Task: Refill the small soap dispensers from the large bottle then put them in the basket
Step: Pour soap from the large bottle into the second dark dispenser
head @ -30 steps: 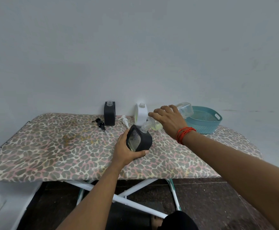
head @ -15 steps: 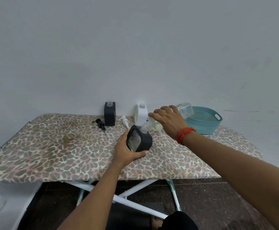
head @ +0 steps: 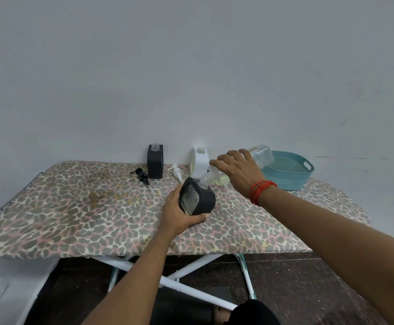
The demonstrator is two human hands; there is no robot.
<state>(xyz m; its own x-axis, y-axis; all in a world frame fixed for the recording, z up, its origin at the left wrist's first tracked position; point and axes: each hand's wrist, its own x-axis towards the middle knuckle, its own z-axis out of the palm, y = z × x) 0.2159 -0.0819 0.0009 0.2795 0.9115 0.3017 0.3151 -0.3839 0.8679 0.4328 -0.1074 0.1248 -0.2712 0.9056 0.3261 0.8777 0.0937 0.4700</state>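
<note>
The left hand (head: 179, 214) grips a tilted black dispenser (head: 199, 198); the right hand (head: 238, 172) curls round the tipped large bottle (head: 260, 154), hiding its middle; any soap flow is indiscernible.

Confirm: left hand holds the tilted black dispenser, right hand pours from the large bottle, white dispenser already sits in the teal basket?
Wrong on the white dispenser: the head view shows it standing on the ironing board by the wall, left of the teal basket. The left hand, right hand, black dispenser and large bottle are as you say.
</note>
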